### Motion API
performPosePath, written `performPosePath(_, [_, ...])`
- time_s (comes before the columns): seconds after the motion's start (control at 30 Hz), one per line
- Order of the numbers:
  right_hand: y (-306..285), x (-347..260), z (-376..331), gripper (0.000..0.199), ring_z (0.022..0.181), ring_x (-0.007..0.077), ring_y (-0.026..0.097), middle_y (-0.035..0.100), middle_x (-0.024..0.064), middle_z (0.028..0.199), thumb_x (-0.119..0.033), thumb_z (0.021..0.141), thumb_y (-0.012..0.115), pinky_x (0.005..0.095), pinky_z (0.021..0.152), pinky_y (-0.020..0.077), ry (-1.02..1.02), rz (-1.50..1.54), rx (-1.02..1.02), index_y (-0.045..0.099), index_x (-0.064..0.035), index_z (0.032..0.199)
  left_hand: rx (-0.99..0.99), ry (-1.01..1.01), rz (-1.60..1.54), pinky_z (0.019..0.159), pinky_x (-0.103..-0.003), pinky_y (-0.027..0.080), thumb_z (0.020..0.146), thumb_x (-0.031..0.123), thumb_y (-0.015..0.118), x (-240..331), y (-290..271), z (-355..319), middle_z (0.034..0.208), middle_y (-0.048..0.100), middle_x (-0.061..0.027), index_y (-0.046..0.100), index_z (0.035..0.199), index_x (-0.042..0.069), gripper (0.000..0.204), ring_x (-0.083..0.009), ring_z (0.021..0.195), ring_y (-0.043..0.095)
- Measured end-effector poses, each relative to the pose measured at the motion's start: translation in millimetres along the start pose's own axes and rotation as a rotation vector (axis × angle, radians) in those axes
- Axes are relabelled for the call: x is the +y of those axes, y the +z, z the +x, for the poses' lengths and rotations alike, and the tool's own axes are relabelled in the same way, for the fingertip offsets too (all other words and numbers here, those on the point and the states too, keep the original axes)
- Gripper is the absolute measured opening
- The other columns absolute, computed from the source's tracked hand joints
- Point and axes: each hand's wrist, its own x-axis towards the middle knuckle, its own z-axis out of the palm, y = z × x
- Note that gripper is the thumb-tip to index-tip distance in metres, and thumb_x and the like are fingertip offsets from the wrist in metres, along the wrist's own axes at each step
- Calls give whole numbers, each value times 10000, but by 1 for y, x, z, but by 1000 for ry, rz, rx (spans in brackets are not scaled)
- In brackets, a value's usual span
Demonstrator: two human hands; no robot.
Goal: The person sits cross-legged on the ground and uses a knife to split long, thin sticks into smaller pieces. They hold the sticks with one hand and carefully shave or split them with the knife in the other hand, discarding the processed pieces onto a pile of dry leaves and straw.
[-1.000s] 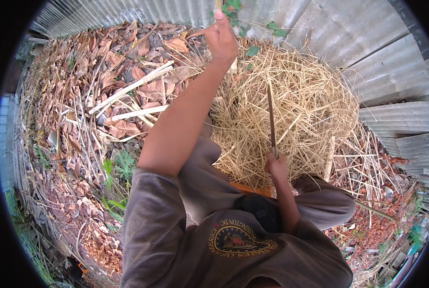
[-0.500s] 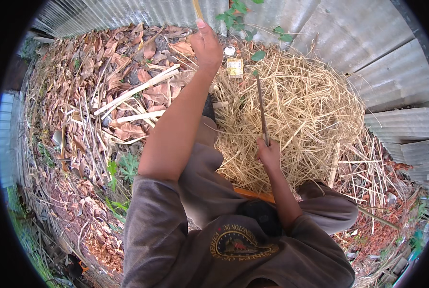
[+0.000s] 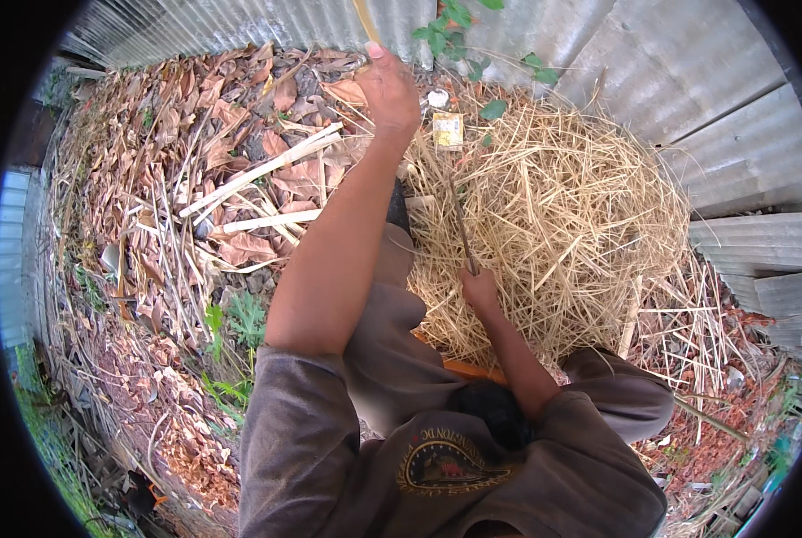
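My left hand (image 3: 390, 88) is stretched out far ahead, closed around a thin pale bamboo strip (image 3: 363, 20) that rises out of the top of the view. My right hand (image 3: 480, 289) is low and close to my body, gripping the handle of a long dark knife (image 3: 460, 224) whose blade points away from me over a big heap of pale split straw strips (image 3: 562, 215). My knees in brown trousers are bent below my arms.
Corrugated metal sheets (image 3: 688, 81) wall in the far and right sides. Dry brown leaves and pale split canes (image 3: 257, 175) cover the ground to the left. A small yellow packet (image 3: 447, 130) lies by the heap. Green weeds (image 3: 231, 318) grow at my left.
My left hand has lowered a little and moved left with the strip. My right hand with the knife has moved up and left, the blade tilting leftward over the heap.
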Motion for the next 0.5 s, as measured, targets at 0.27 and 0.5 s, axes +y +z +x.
performPosePath(0.27, [-21,-51,-18,279,508,83,430,446,1,565,-214,875,602,266,488,368,-474,466,87,504,-20,700,-229,-342,-120,407,-267,207,890,748,234,18,4,8,474,238,18,252,546,140,699,-111,422,235])
performPosePath(0.5, [23,45,-11,226,426,140,428,477,37,541,-182,861,589,302,411,355,127,174,-92,497,-49,703,-292,-387,-71,425,-263,175,851,800,187,12,4,5,472,199,34,235,550,142,725,-103,423,202])
